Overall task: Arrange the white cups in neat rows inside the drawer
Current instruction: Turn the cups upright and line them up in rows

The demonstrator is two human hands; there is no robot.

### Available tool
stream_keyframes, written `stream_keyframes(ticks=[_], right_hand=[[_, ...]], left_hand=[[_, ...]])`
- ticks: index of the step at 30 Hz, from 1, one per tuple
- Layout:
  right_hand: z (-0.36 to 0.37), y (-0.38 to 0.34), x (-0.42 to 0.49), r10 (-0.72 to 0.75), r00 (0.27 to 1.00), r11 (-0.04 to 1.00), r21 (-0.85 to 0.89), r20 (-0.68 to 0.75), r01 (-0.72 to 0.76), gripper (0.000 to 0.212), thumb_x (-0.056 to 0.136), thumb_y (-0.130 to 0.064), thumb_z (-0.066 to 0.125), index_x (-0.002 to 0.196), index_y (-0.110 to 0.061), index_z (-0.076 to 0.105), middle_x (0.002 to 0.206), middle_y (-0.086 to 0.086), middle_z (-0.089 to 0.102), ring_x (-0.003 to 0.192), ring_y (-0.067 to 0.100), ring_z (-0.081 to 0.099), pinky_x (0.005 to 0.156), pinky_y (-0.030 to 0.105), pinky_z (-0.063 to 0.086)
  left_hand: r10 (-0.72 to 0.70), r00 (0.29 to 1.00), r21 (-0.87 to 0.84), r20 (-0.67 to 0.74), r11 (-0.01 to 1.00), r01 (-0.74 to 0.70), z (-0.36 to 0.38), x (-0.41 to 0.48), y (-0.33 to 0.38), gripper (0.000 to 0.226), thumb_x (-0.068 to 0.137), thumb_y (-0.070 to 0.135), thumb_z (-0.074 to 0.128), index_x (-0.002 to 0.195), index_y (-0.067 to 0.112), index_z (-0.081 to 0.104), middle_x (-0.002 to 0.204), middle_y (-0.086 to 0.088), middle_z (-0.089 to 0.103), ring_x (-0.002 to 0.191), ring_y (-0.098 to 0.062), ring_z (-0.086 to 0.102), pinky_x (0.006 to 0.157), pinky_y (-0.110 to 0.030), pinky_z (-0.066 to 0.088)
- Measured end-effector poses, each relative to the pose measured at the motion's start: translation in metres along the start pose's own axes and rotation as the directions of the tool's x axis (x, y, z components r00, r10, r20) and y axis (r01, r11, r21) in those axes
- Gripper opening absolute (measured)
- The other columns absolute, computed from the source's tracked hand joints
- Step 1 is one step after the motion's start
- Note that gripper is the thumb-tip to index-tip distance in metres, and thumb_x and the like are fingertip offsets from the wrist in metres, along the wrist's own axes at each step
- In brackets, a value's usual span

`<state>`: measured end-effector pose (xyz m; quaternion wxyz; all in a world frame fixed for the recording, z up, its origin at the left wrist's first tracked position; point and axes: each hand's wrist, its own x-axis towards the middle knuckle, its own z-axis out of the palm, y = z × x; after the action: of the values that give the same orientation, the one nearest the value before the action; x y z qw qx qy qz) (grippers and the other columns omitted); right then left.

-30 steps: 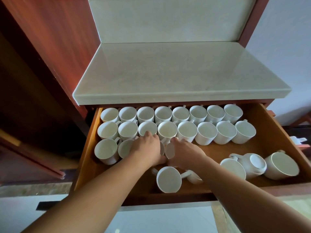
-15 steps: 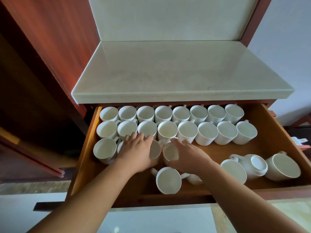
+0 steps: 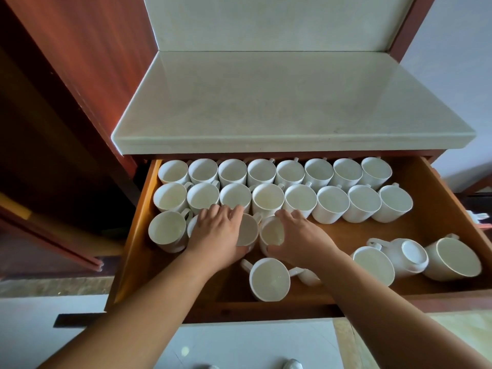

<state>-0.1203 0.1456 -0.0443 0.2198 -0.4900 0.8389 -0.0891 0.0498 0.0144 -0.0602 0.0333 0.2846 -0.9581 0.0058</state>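
Note:
The open wooden drawer [image 3: 439,225] holds many white cups. Two full rows stand upright at the back [image 3: 290,173] [image 3: 300,201]. A third row starts at the left with one cup [image 3: 166,231]. My left hand [image 3: 217,235] lies over a mostly hidden cup and its thumb wraps the near side of another third-row cup [image 3: 249,233]. My right hand [image 3: 300,238] grips the neighbouring cup [image 3: 273,231], fingers on its far rim and thumb at its near side. The two held cups touch side by side.
A loose upright cup [image 3: 269,278] stands near the drawer's front, with a small one on its side [image 3: 306,276] beside it. At the right front lie three more cups [image 3: 372,265] [image 3: 410,255] [image 3: 452,258], one showing its base. A pale stone counter [image 3: 279,102] overhangs the drawer.
Both hands slid their cups leftward and a little back, up against the second row. My left hand now covers the cup beside the leftmost one.

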Motion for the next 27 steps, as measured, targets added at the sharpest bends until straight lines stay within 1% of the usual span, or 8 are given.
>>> stream_keyframes(ticks=[4,7,10,14,16,19,23,27], right_hand=[[0.001,-0.002,-0.001,-0.003,1.0,0.999,-0.038,-0.017,0.002,0.079,0.082,-0.058,0.068,0.144,-0.022,0.035,0.134,0.004,0.048,0.107,0.027,0.063,0.079,0.035,0.053],[0.003,-0.002,-0.001,0.005,1.0,0.999,-0.045,-0.027,-0.007,0.081,0.082,-0.059,0.068,0.145,-0.02,0.034,0.134,0.005,0.047,0.108,0.029,0.063,0.083,0.038,0.055],[0.004,0.001,-0.001,0.011,1.0,0.999,-0.05,-0.015,-0.012,0.092,0.082,-0.063,0.069,0.152,-0.019,0.029,0.14,0.007,0.044,0.114,0.029,0.061,0.087,0.035,0.054],[0.001,0.004,-0.002,-0.012,1.0,0.999,-0.031,0.015,0.012,0.095,0.08,-0.06,0.072,0.155,-0.026,0.025,0.145,0.006,0.041,0.117,0.026,0.06,0.081,0.028,0.047],[-0.001,0.005,-0.002,-0.019,0.999,1.0,-0.005,0.029,0.019,0.094,0.079,-0.056,0.075,0.154,-0.029,0.026,0.144,0.005,0.043,0.116,0.025,0.06,0.081,0.029,0.046],[-0.003,0.008,-0.002,-0.016,0.999,0.999,0.033,0.036,0.015,0.093,0.076,-0.053,0.078,0.152,-0.032,0.028,0.141,0.003,0.047,0.113,0.022,0.059,0.084,0.03,0.05],[-0.003,0.008,-0.002,-0.023,0.999,0.999,0.028,0.035,0.022,0.09,0.077,-0.052,0.079,0.151,-0.029,0.033,0.14,0.002,0.048,0.111,0.021,0.06,0.081,0.028,0.048],[-0.003,0.008,-0.002,-0.028,0.999,0.999,0.017,0.022,0.027,0.09,0.079,-0.052,0.077,0.152,-0.024,0.033,0.141,0.001,0.048,0.114,0.022,0.059,0.084,0.029,0.05]], left_hand=[[-0.013,0.999,-0.002,-0.053,1.0,0.013,0.003,0.002,0.0,0.075,0.075,0.074,0.054,0.122,0.016,0.053,0.102,-0.007,0.062,0.097,-0.033,0.055,0.083,-0.044,0.041],[-0.028,0.996,-0.009,-0.079,1.0,0.027,0.007,0.002,0.0,0.073,0.075,0.076,0.055,0.117,0.016,0.056,0.098,-0.008,0.062,0.094,-0.034,0.055,0.08,-0.044,0.042],[-0.048,0.996,-0.012,-0.081,0.999,0.047,0.008,0.002,0.0,0.074,0.072,0.078,0.061,0.114,0.017,0.055,0.1,-0.007,0.062,0.096,-0.032,0.054,0.082,-0.044,0.041],[-0.083,0.996,-0.045,0.035,0.995,0.084,0.001,0.0,-0.004,0.09,0.066,0.084,0.062,0.129,0.022,0.048,0.12,-0.003,0.058,0.112,-0.029,0.049,0.094,-0.042,0.038],[-0.141,0.986,-0.121,0.094,0.981,0.152,-0.005,-0.002,-0.014,0.102,0.062,0.087,0.065,0.139,0.024,0.043,0.134,-0.003,0.053,0.123,-0.029,0.045,0.101,-0.043,0.036],[-0.258,0.953,-0.254,0.158,0.922,0.291,-0.015,-0.005,-0.037,0.103,0.065,0.071,0.08,0.148,0.028,0.037,0.148,0.0,0.043,0.134,-0.028,0.037,0.108,-0.043,0.035],[-0.267,0.949,-0.322,0.17,0.895,0.309,-0.019,-0.009,-0.048,0.087,0.067,0.061,0.084,0.138,0.03,0.047,0.139,0.005,0.047,0.127,-0.022,0.038,0.102,-0.038,0.038],[-0.186,0.967,-0.277,0.174,0.933,0.23,-0.017,-0.006,-0.04,0.087,0.064,0.074,0.076,0.135,0.033,0.047,0.134,0.008,0.048,0.123,-0.02,0.038,0.102,-0.038,0.036]])
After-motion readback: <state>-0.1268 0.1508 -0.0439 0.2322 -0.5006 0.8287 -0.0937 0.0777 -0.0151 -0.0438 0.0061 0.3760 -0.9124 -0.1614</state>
